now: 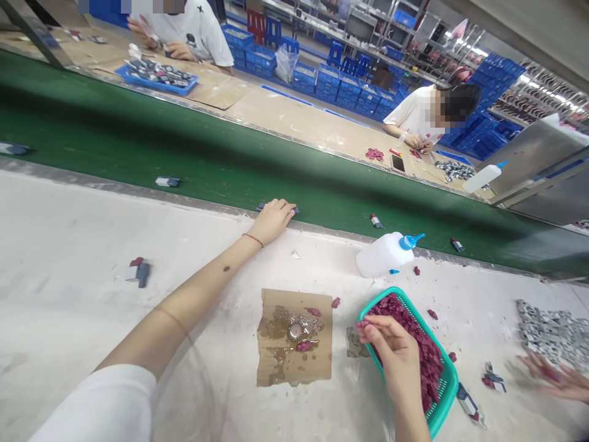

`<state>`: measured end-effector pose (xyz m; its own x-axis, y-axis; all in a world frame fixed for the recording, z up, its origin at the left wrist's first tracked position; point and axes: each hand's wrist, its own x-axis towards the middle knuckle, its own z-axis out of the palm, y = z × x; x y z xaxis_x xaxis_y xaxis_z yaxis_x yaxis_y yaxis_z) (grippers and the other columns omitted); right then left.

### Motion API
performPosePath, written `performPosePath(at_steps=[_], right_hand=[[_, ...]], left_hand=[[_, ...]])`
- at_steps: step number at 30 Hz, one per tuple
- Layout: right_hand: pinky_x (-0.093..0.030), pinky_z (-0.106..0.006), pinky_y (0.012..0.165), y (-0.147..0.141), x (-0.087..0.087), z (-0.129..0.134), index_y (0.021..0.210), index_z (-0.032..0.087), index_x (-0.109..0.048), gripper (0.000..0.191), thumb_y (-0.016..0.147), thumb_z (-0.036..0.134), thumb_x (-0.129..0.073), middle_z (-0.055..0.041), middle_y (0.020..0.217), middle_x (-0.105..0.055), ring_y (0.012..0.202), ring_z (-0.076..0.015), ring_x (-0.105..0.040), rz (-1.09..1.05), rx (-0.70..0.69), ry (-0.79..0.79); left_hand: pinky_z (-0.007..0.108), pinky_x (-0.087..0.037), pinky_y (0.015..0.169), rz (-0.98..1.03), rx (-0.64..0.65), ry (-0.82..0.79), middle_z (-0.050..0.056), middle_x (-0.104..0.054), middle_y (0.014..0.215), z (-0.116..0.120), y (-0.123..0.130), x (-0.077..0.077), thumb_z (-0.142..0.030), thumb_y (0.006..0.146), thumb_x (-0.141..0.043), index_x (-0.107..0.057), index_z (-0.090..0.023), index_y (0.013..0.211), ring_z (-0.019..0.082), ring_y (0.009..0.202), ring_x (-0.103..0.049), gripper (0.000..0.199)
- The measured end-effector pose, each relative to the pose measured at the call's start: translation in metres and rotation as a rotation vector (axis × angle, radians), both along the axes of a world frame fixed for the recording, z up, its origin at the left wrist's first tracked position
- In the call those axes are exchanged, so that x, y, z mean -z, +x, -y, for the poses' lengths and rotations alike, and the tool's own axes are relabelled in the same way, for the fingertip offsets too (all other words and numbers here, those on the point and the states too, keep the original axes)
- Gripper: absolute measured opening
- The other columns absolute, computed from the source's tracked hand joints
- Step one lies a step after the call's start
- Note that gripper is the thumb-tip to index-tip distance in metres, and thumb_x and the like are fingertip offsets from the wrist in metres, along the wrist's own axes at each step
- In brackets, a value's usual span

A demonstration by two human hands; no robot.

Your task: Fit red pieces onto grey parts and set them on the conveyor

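Note:
My left hand (275, 220) reaches to the near edge of the green belt. Its fingers are closed over a dark blue and grey plastic part (261, 207), mostly hidden under them. Above the green basket (448, 393) of maroon pieces (426, 356), my right hand (391, 350) pinches a small maroon plastic piece (362, 324) between thumb and fingertips. Left of the basket lies a cardboard sheet (271, 368), wet with clear liquid around a small round cap (295, 332). Two maroon pieces (304, 347) rest on the cardboard.
A white squeeze bottle (384, 255) with a blue nozzle lies behind the basket. Dark blue and white parts (167, 182) are spread along the belt (221, 166). Another part (140, 272) sits at left. Another person's blurred hand (556, 374) is near grey pieces (552, 328). Two people work across the belt.

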<state>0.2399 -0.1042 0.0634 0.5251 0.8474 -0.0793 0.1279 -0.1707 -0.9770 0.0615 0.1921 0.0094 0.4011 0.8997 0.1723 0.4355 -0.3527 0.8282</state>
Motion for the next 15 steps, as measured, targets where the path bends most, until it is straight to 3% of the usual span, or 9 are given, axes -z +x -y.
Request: performPosePath(at_steps=[4,7,12,15], right_hand=[[-0.054,-0.026,0.052,-0.023,0.011,-0.004,0.078,0.02,-0.07,0.024,0.081,0.043,-0.07,-0.0039,0.067,-0.073,0.058,-0.0179,-0.068,0.062,-0.14,-0.002],[-0.054,-0.027,0.061,-0.035,0.02,-0.011,0.079,0.02,-0.068,0.021,0.089,0.038,-0.062,-0.0051,0.075,-0.074,0.069,-0.0199,-0.07,0.237,-0.3,-0.05],[-0.05,-0.027,0.064,-0.05,0.032,-0.025,0.083,0.021,-0.062,0.023,0.099,0.027,-0.047,-0.0039,0.076,-0.07,0.071,-0.0187,-0.066,0.574,-0.593,0.014],[-0.046,-0.027,0.059,-0.054,0.039,-0.031,0.083,0.021,-0.06,0.028,0.102,0.024,-0.039,-0.0028,0.07,-0.063,0.066,-0.0181,-0.06,0.74,-0.705,0.089]], left_hand=[[0.029,-0.05,0.076,0.147,-0.021,-0.205,0.008,-0.07,0.095,0.036,-0.005,-0.004,-0.031,0.099,-0.028,-0.062,-0.011,0.104,0.019,0.086,-0.064,0.041],[0.026,-0.049,0.057,0.218,0.029,-0.375,0.009,-0.071,0.079,0.074,-0.018,-0.003,-0.037,0.098,-0.03,-0.063,-0.011,0.091,0.016,0.065,-0.064,0.043],[0.028,-0.052,0.069,0.485,0.125,-0.778,0.01,-0.074,0.094,0.132,-0.049,-0.005,-0.047,0.077,-0.071,-0.064,-0.015,0.093,0.018,0.079,-0.068,0.036],[0.028,-0.051,0.071,0.535,0.132,-0.912,0.01,-0.075,0.095,0.154,-0.062,-0.008,-0.045,0.073,-0.077,-0.063,-0.015,0.095,0.019,0.081,-0.068,0.04]])
